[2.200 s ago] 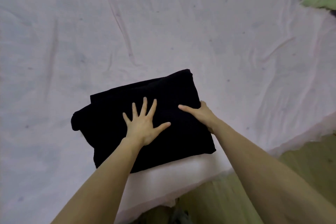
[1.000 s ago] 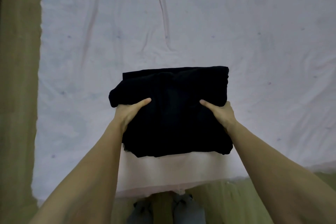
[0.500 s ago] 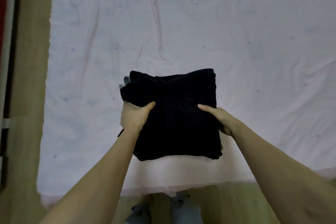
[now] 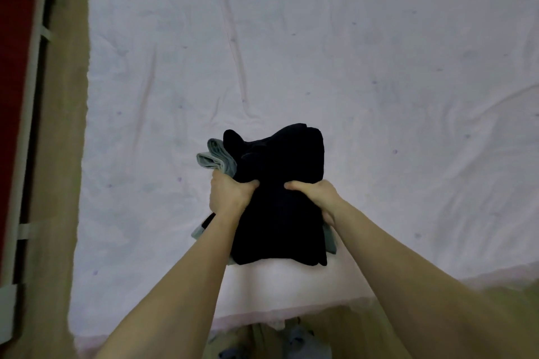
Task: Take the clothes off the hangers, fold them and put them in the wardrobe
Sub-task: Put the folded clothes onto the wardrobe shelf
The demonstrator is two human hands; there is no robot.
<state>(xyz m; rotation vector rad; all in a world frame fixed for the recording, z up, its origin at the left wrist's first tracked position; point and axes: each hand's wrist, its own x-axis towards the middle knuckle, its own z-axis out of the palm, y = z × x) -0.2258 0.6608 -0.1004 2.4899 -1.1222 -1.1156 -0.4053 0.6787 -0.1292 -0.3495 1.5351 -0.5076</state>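
A folded black garment is held up above the bed, bunched in the middle. Under it a grey-green folded piece sticks out at the upper left and at the lower edges. My left hand grips the left side of the bundle, thumb on top. My right hand grips the right side, its thumb pressed into the black cloth and its fingers hidden underneath.
The bed's pale pink-white sheet fills most of the view, its near edge low in the frame. A wooden floor strip runs along the left, beside a red and white piece of furniture. My feet show at the bottom.
Both hands went from pressing the black garment flat to gripping its sides and lifting it. The bundle has squeezed narrower and grey-green cloth now shows beneath it. The view shifted left.
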